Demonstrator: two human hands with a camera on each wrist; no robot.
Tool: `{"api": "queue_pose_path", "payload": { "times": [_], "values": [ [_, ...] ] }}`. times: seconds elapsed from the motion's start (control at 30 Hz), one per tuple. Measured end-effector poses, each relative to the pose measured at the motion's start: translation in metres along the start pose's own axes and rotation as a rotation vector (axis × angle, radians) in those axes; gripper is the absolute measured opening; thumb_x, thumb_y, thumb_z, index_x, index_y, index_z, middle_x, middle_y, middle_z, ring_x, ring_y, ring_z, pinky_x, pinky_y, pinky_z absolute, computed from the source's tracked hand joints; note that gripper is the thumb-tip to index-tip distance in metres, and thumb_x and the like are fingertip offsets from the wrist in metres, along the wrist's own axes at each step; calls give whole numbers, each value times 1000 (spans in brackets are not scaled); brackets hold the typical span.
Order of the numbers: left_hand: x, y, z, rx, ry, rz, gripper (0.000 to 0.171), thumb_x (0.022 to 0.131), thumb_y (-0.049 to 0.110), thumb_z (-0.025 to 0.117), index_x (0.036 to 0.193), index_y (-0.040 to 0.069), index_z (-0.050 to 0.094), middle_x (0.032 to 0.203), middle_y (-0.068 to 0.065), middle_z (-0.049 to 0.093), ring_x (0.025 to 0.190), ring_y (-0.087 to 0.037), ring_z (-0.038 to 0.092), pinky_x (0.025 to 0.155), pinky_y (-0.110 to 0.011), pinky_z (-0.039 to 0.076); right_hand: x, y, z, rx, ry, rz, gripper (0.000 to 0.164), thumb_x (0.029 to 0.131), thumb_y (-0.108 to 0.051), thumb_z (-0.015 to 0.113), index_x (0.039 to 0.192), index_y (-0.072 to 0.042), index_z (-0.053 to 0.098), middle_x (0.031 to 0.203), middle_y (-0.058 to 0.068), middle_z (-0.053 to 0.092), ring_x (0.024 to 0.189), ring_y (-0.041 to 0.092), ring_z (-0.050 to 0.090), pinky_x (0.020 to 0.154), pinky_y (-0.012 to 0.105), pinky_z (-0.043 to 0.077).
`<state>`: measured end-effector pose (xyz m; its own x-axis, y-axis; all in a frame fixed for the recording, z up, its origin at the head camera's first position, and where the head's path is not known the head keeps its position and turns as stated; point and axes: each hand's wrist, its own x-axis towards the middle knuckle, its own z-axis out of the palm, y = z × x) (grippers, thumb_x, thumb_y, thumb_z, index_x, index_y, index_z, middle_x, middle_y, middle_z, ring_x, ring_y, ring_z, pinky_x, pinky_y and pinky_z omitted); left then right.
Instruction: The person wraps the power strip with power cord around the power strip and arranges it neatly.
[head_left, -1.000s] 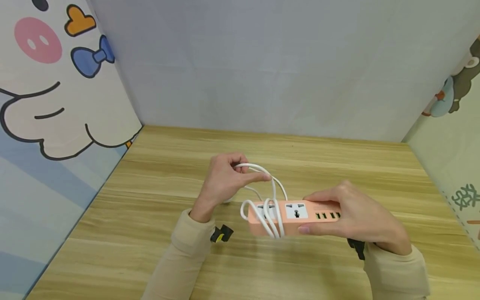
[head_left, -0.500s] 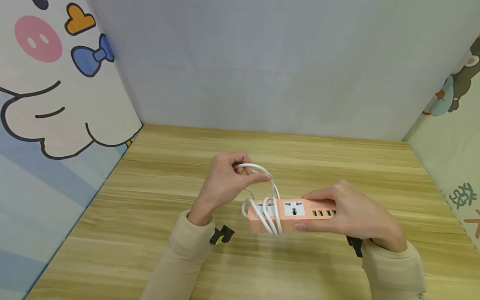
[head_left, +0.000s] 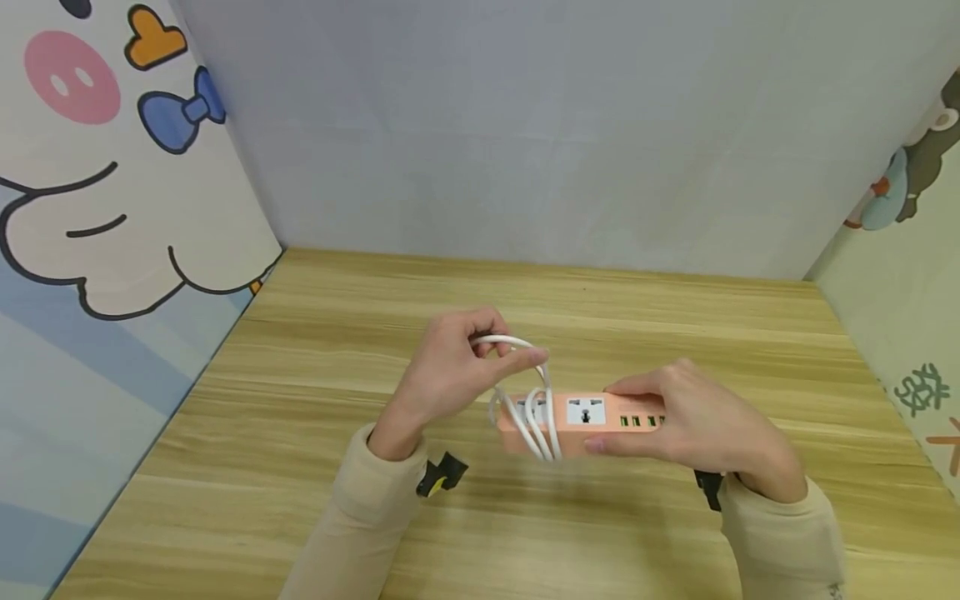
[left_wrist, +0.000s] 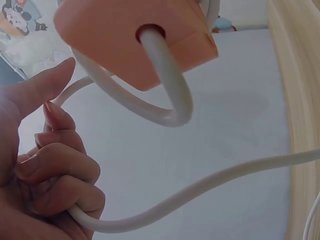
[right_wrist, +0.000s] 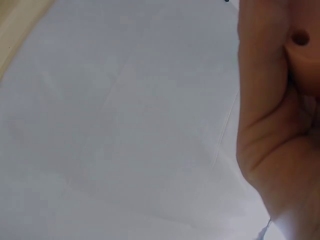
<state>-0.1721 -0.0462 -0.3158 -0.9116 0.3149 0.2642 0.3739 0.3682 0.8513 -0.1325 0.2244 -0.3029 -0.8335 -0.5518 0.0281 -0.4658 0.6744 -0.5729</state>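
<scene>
A peach-coloured power strip (head_left: 577,437) with white sockets and several USB ports is held above the table by my right hand (head_left: 705,425), thumb on the near side and fingers on the far side. White cable (head_left: 538,425) loops a few turns around its left end. My left hand (head_left: 457,367) grips the cable up and left of the strip, fingers curled round it and thumb along it. In the left wrist view, the cable (left_wrist: 167,70) leaves a hole in the strip's end (left_wrist: 110,35), and another stretch runs out from below the curled fingers (left_wrist: 65,170).
The wood-grain table (head_left: 337,333) lies beneath both hands. A pale grey cloth wall (head_left: 525,142) stands behind it, with cartoon-printed panels at the left (head_left: 135,192) and right (head_left: 900,292). Black wrist mounts (head_left: 441,475) sit by the cuffs.
The power strip and right hand have shifted slightly left and up in the head view. My left hand has edged right, drawing the cable's upper loop closer to the strip.
</scene>
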Motion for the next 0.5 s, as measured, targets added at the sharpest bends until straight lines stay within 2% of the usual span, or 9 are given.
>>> {"api": "queue_pose_path", "payload": {
  "times": [0.3,0.5],
  "values": [
    [-2,4,-1,-20,-67,3,31,90,37,78,73,16,63,57,4,33,50,-10,29,50,-23,27,1,4,0,-20,36,34,25,83,-53,80,87,-30,71,61,-17,55,51,1,47,50,21,40],
    [-3,5,1,-26,-98,9,27,96,35,71,77,17,66,55,5,32,48,-11,27,50,-23,27,1,4,0,-33,50,62,27,82,-55,80,87,-30,71,62,-17,56,52,2,47,52,22,41]
  ]
}}
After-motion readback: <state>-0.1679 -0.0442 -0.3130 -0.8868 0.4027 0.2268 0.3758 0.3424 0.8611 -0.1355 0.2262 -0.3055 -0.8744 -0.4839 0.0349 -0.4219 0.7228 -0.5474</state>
